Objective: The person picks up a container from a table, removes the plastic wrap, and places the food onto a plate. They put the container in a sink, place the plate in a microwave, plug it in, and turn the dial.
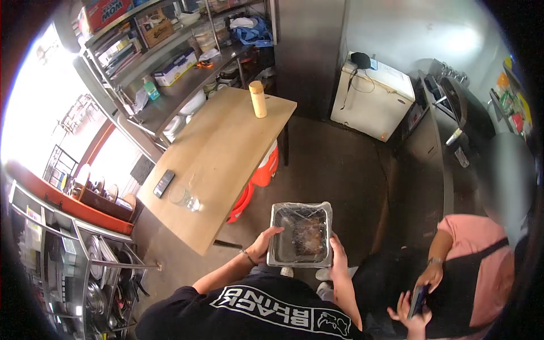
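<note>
Between my two hands is a square metal food pan [281, 256], held level in front of my body. Clear plastic wrap covers its top, and something brownish shows through on the right side. My left hand [265, 242] grips the left wall, thumb over the rim. At the right wall, my right hand [338, 254] is wrapped round the side, its fingers partly hidden beneath. The wooden table [221, 153] stands just ahead and to the left of the pan.
On the table are a phone [164, 183], a clear glass [192, 203] and a yellowish cylinder [258, 100]. A person in a pink shirt [473, 238] holds a phone close on my right. A white chest freezer [371, 102] and stocked shelves [164, 62] stand beyond; a metal rack [73, 255] is at left.
</note>
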`<state>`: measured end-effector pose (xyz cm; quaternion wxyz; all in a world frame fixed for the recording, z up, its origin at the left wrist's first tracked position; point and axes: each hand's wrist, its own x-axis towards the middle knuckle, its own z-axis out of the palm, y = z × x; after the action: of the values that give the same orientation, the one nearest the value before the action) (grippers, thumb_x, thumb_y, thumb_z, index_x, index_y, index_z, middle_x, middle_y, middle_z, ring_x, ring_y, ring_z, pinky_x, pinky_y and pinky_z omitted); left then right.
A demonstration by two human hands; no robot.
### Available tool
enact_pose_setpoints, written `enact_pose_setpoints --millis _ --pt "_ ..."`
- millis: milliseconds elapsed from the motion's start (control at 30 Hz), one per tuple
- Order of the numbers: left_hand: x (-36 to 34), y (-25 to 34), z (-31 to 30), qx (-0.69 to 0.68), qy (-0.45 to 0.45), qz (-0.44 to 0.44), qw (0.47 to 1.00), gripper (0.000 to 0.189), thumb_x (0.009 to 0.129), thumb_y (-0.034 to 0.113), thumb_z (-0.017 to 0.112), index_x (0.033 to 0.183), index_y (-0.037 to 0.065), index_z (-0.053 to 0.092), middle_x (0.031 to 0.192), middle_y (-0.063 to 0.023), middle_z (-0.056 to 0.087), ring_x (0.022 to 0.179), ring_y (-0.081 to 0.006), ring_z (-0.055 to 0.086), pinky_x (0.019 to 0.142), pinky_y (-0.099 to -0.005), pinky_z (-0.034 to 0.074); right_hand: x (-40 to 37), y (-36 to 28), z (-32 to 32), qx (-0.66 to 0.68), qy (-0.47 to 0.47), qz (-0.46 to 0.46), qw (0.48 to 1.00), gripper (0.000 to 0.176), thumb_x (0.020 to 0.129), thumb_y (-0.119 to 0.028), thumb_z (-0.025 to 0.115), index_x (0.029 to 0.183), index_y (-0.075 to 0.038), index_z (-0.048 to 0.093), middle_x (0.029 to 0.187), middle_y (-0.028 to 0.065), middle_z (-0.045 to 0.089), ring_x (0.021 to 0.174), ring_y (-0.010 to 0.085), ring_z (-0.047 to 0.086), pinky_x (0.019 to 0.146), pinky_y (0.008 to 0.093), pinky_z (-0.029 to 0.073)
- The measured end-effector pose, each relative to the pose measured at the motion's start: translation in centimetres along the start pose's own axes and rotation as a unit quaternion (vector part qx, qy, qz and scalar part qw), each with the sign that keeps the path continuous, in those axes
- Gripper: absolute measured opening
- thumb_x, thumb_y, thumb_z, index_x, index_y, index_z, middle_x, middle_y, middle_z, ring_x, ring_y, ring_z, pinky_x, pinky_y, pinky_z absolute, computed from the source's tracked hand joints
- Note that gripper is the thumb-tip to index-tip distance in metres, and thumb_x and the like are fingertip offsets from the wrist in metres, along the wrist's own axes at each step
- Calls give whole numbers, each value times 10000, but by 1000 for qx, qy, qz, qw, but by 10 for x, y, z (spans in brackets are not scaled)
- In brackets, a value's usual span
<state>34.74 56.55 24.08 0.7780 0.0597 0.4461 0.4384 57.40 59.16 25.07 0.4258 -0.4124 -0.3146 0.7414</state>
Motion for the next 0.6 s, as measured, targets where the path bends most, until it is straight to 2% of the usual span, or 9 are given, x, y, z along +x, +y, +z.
enact_pose_setpoints --millis 33,167,200,300,400,467,500,533,600 --pt "15 14 5 -11 -18 -11 1000 408 830 337 482 1041 -1 567 916 -134 644 757 -227 639 716 -352 527 16 -11 3 1 8 -10 1000 480 901 -280 450 1281 12 413 1223 75 493 1118 154 463 942 276 342" --pt "86 76 27 -2 -19 -35 999 405 826 340 487 1048 10 567 928 -134 635 770 -239 629 718 -369 521 96 -21 -13 -23 31 -63 997 449 917 -266 402 1270 11 421 1197 86 514 1094 153 485 930 271 356" --pt "103 89 31 14 -19 -52 998 402 824 339 492 1046 12 568 935 -133 632 778 -238 625 720 -367 517 120 -16 -22 24 35 -48 998 433 918 -260 391 1258 5 431 1168 86 529 1071 159 501 922 274 367" --pt "170 124 30 67 -40 2 997 387 820 323 509 1042 12 570 950 -123 629 794 -224 615 728 -352 505 172 -40 -18 69 32 -37 996 418 923 -257 380 1247 1 438 1146 84 536 1050 165 511 913 282 376" --pt "211 173 43 85 -58 39 994 381 823 310 514 1039 2 567 942 -119 632 787 -222 618 724 -348 508 223 -73 -10 31 39 -31 998 410 927 -247 353 1236 8 442 1152 79 533 1042 168 513 902 290 386" --pt "235 209 54 27 -78 -36 996 379 826 305 509 1029 -10 564 933 -129 633 779 -230 628 715 -347 519 259 -91 -10 -137 55 -103 984 399 928 -225 338 1225 19 445 1117 89 552 1022 175 523 885 286 398" --pt "243 229 66 -2 -75 -59 995 378 828 293 496 1034 -18 555 925 -142 633 774 -240 637 704 -353 529 273 -108 -8 -229 63 -98 966 388 925 -227 361 1218 10 454 1076 113 577 952 184 562 807 287 445" --pt "261 240 70 -10 -76 -57 995 378 828 293 496 1034 -18 555 925 -142 633 774 -240 637 704 -353 529 293 -117 -14 -235 59 -96 965 388 925 -227 361 1218 10 454 1076 113 577 952 184 562 807 287 445" --pt "302 258 73 -15 -51 -26 998 381 826 287 485 1053 -13 546 931 -152 631 778 -239 641 705 -355 533 331 -129 -34 -134 116 -22 984 376 919 -239 401 1205 -7 478 1020 126 604 868 185 595 710 287 474"
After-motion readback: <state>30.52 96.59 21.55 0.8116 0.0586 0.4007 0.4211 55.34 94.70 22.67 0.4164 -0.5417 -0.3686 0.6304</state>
